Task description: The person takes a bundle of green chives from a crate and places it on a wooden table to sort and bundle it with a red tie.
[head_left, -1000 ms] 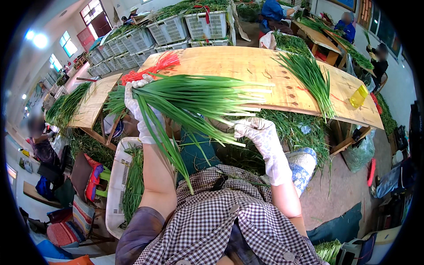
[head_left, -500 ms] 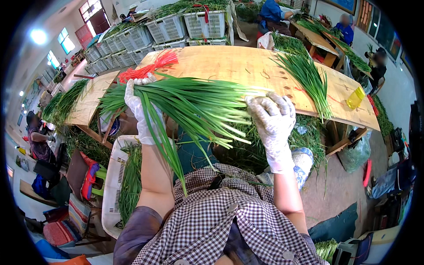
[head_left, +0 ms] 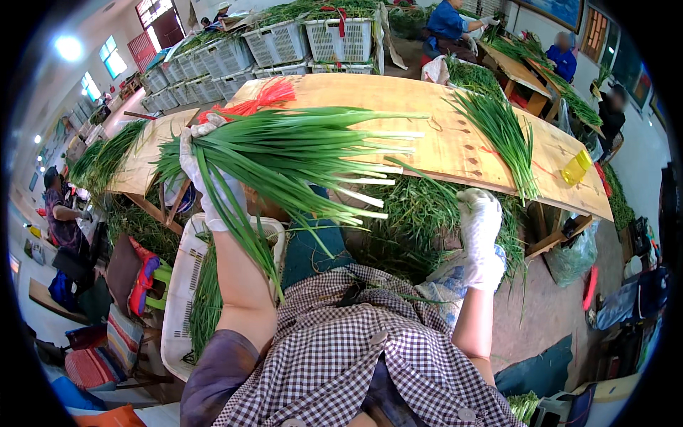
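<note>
My left hand (head_left: pixel 206 181), in a white glove, grips a thick bunch of green scallions (head_left: pixel 299 153) near its leafy end, held level above the edge of the wooden table (head_left: pixel 455 142). The white stalk ends point right. My right hand (head_left: pixel 480 228), also gloved, hangs lower at the right, below the table edge, over a heap of green trimmings (head_left: pixel 420 220). It looks loosely curled, and I cannot make out anything in it.
A second pile of scallions (head_left: pixel 501 132) and a red tie bundle (head_left: pixel 256 103) lie on the table. A white crate (head_left: pixel 181 299) with greens stands at my left. Stacked white crates (head_left: pixel 313 39) are behind. Other people work at the back and left.
My right hand has left the scallion bunch and dropped down to the right, below the table edge. My left hand still holds the bunch, now slightly lower.
</note>
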Motion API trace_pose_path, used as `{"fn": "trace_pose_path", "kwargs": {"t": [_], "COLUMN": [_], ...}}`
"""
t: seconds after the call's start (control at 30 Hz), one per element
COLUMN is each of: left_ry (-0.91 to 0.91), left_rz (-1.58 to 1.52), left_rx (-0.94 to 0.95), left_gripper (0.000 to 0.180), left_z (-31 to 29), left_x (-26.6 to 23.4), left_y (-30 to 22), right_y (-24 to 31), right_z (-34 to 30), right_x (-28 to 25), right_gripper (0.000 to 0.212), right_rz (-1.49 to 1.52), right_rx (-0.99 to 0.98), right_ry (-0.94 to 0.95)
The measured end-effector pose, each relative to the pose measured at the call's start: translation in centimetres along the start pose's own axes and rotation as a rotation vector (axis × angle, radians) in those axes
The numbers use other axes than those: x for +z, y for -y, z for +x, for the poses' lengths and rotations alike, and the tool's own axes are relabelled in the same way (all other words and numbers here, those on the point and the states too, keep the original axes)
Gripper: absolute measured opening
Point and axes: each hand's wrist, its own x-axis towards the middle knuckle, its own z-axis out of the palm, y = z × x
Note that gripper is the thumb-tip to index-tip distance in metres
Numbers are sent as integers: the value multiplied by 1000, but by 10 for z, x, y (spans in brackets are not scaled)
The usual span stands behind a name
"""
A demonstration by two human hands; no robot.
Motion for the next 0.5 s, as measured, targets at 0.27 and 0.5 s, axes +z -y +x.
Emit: {"fn": "trace_pose_path", "kwargs": {"t": [0.27,0.5], "left_ry": [-77,201], "left_rz": [-12,-381], "left_rx": [125,2], "left_gripper": [23,28], "left_z": [-7,-5], "left_x": [40,43], "left_y": [30,23], "right_y": [89,81], "right_z": [37,29], "right_x": [-48,-42], "right_gripper": [27,32], "right_rz": [1349,1555], "right_rx": [237,374], "right_ry": [483,641]}}
